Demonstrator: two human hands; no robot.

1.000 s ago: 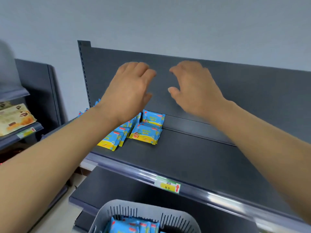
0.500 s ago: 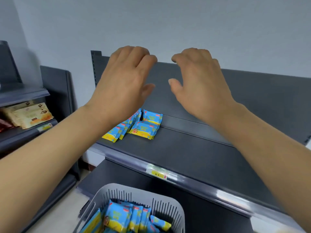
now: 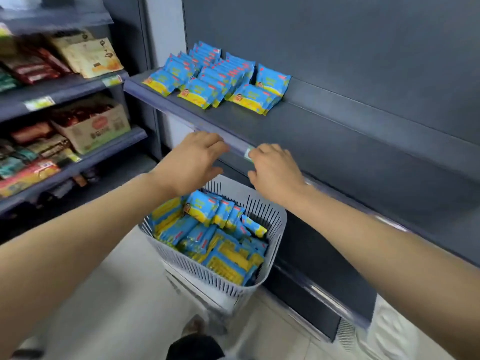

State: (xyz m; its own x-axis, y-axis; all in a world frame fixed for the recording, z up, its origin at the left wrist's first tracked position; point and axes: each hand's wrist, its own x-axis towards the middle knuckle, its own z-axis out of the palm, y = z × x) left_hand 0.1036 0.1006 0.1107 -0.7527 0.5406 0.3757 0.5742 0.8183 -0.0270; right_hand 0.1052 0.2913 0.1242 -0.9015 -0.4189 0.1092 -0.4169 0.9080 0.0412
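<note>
Neither hand has hold of anything. The left hand, at the centre of the frame, is palm down with its fingers loosely bent. The right hand, just right of centre, is in the same relaxed, half-curled pose. Both hands are level with the front rail of the dark shelf. Motion blur hides whether their fingertips touch the rail.

At the far left stands a neighbouring rack with blurred snack bags and a cardboard box.

Right of it, in the upper middle of the frame, blue-and-yellow snack packets lie in overlapping rows at the left end of the shelf. They are well above and beyond both hands.

Directly below the hands, in the lower middle of the frame, a grey slotted basket stands on the floor against the shelving. More of the same packets fill it, some on edge and some flat. The left wrist overlaps the nearest of these in the picture, while the right hand hangs over the basket's far rim.

A price label on the rail peeks out beside the right hand's fingers.
</note>
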